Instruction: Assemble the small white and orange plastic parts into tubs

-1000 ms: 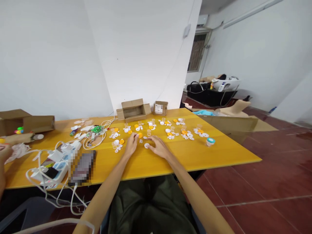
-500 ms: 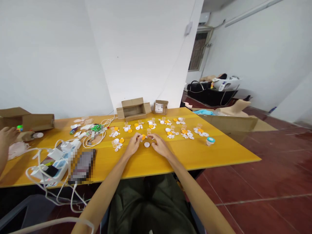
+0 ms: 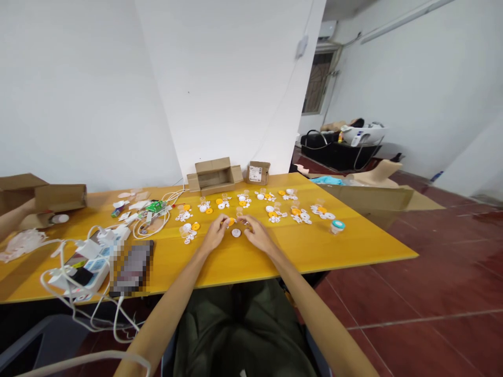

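My left hand (image 3: 215, 233) is closed above the middle of the table, its thumb and fingers pinched at an orange disc (image 3: 231, 221). Opposite it, my right hand (image 3: 256, 233) has its fingers curled inward; a small part at their tips is too tiny to make out. Between the hands, nearer to me, a round white piece (image 3: 236, 233) lies on the tabletop. Just beyond the fingertips stands a small clear cup (image 3: 239, 211). Several little groups of white and orange plastic parts with clear cups surround the hands, such as a white-and-orange group (image 3: 301, 215) on the right.
A clear jar with a teal lid (image 3: 337, 226) stands at the right. Two cardboard boxes, one open (image 3: 214, 178) and one labelled (image 3: 258, 173), sit against the wall. A power strip (image 3: 98, 267), cables and a blurred-out phone (image 3: 133, 267) occupy the left. Another person's arm (image 3: 18, 217) reaches into a carton.
The other person's hand at far left has moved into the carton, and the green item it held is out of sight. My own hands have hardly moved; the view has shifted slightly.
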### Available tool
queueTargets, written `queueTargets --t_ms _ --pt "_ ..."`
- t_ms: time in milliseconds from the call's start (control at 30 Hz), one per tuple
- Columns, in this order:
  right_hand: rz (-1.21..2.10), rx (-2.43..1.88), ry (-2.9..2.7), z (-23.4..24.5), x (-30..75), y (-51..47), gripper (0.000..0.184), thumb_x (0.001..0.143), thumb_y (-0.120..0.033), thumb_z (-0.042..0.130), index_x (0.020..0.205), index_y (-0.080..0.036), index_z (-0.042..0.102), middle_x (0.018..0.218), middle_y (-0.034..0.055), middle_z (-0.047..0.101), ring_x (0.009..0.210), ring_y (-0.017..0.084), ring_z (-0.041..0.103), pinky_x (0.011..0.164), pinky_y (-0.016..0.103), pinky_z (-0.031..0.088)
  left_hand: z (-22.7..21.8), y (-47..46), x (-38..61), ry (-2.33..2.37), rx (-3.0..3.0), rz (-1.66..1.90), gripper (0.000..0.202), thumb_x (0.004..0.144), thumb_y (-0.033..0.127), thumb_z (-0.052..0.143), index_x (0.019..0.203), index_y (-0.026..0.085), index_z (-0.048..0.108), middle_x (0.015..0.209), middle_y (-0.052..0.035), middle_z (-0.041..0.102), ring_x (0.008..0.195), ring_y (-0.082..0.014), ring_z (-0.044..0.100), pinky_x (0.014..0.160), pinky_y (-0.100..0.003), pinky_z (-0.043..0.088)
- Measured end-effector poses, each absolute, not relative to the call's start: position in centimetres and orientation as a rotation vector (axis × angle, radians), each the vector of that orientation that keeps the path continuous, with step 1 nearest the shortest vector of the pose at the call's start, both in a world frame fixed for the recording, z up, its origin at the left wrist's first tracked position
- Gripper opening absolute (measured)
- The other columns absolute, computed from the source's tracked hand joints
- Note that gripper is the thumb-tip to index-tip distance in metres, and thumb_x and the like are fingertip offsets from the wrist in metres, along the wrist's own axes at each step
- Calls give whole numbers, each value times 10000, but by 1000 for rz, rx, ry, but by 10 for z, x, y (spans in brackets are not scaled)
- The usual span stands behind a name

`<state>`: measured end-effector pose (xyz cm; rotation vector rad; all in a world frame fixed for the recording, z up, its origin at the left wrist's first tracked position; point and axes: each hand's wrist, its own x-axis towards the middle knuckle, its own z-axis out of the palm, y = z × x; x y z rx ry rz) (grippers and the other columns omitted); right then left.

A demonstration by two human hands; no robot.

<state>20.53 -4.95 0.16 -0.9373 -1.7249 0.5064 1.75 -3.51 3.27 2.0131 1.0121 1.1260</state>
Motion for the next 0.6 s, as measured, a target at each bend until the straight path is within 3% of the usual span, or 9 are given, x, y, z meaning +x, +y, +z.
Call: queueTargets --t_ms 600 --pt "403 -892 -1769 6 204 -52 542 698 -23 433 1081 -278 720 1117 41 691 1098 214 628 999 383 503 35 -36 19 954 2043 1088 365 955 512 510 900 191 677 872 -19 686 797 -162 574 784 -271 464"
